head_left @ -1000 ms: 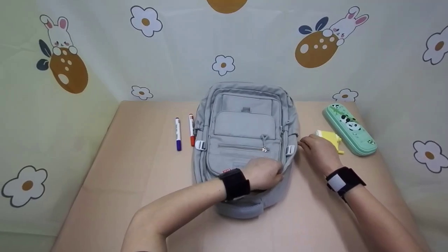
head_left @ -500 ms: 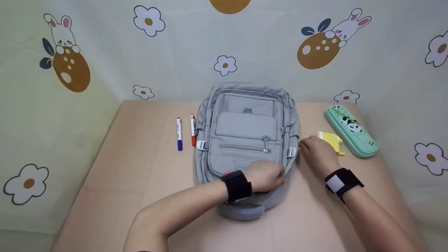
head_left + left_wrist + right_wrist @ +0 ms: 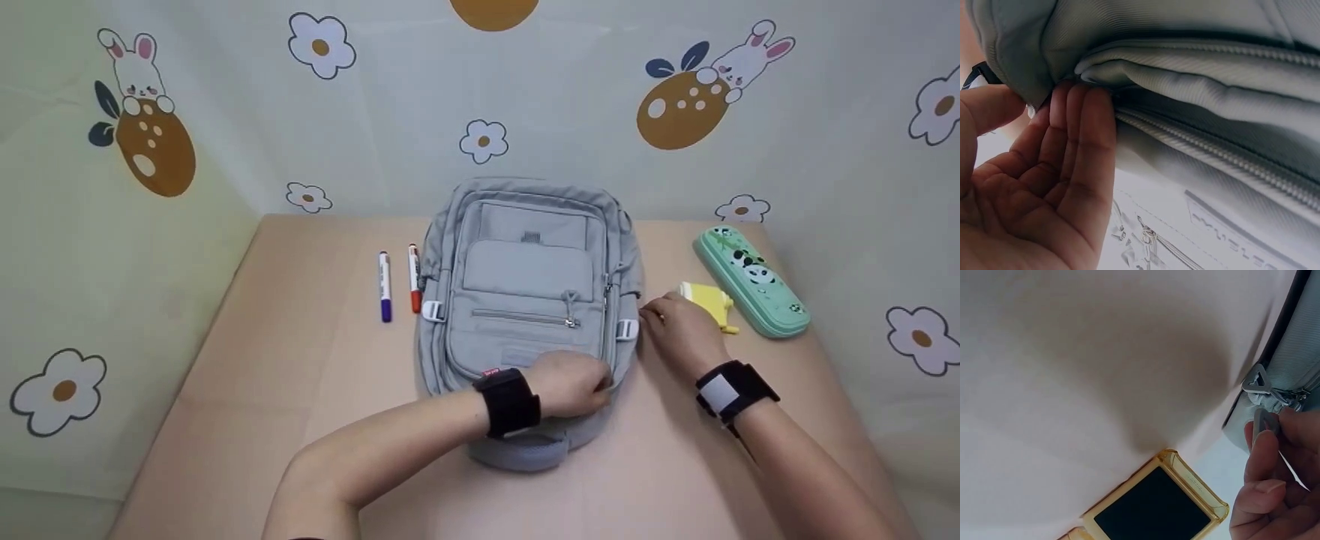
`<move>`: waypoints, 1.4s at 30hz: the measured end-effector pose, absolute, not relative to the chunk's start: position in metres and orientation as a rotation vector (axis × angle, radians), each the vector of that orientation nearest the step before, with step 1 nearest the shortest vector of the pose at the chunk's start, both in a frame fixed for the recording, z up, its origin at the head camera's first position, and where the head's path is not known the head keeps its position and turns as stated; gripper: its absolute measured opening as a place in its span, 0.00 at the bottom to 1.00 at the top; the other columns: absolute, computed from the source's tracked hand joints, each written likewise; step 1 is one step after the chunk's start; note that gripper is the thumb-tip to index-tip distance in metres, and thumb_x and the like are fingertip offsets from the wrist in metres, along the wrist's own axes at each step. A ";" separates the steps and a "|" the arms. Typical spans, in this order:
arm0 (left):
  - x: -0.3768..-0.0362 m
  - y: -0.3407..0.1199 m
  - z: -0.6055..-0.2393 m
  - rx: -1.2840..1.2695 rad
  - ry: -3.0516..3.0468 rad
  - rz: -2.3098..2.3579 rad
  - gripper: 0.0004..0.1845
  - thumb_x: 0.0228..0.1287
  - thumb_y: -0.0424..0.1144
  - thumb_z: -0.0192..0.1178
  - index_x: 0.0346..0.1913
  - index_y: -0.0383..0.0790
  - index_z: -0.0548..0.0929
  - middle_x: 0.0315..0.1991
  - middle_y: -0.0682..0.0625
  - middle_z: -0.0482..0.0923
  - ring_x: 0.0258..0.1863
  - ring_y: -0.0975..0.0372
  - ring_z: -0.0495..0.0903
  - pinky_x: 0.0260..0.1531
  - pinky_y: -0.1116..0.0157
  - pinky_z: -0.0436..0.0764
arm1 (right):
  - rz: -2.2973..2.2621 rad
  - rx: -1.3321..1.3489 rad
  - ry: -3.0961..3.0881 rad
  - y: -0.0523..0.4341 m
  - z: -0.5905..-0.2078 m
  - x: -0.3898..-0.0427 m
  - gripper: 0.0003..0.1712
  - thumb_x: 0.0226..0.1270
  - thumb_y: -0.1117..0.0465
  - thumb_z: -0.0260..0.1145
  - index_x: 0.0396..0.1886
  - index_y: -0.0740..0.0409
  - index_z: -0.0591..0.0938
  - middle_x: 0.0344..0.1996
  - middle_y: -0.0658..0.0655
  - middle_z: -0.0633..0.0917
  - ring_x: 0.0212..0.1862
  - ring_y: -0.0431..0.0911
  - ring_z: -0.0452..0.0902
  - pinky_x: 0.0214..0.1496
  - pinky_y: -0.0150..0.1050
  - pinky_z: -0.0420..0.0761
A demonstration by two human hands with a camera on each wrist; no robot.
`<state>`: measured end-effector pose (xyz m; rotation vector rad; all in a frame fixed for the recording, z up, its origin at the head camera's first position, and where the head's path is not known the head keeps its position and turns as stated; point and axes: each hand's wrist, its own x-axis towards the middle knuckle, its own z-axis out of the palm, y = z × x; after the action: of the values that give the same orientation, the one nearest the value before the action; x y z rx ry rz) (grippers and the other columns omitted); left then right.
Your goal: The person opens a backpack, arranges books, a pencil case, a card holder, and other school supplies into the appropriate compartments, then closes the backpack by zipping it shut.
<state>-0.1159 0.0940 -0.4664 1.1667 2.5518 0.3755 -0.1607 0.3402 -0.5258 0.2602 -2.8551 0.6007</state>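
Observation:
A grey backpack [image 3: 529,266] lies front side up on the table, its carry handle [image 3: 521,454] toward me. My left hand [image 3: 570,384] reaches across its near end. In the left wrist view, that hand's thumb and fingers pinch the fabric edge where two rows of zipper teeth [image 3: 1213,149] part around an opening. On the bag's right side is my right hand [image 3: 686,330]. Its thumb and fingers pinch a grey zipper pull [image 3: 1264,423] in the right wrist view. A second, triangular zipper pull [image 3: 1256,379] hangs just beyond the fingertips.
Right of the right hand lies a yellow boxy object [image 3: 709,302] with a dark panel and a small knob. Beside it is a green panda pencil case [image 3: 754,281]. Two markers, one purple-capped [image 3: 385,286] and one red-capped [image 3: 414,277], lie left of the backpack.
The head view has shifted slightly. Both hands keep their holds on the backpack and zipper pull, with hardly any movement.

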 end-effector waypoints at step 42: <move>-0.158 0.087 -0.447 1.318 2.594 -0.054 0.34 0.64 0.53 0.65 0.69 0.40 0.75 0.69 0.47 0.72 0.69 0.55 0.69 0.66 0.65 0.70 | 0.313 0.712 -2.874 0.301 -0.484 -0.208 0.20 0.76 0.66 0.57 0.62 0.69 0.80 0.60 0.68 0.81 0.67 0.65 0.71 0.68 0.61 0.69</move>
<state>-0.1579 0.0868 -0.4468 1.3176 2.5941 -0.0544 -0.2075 0.3011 -0.4838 0.7120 -2.8743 0.3134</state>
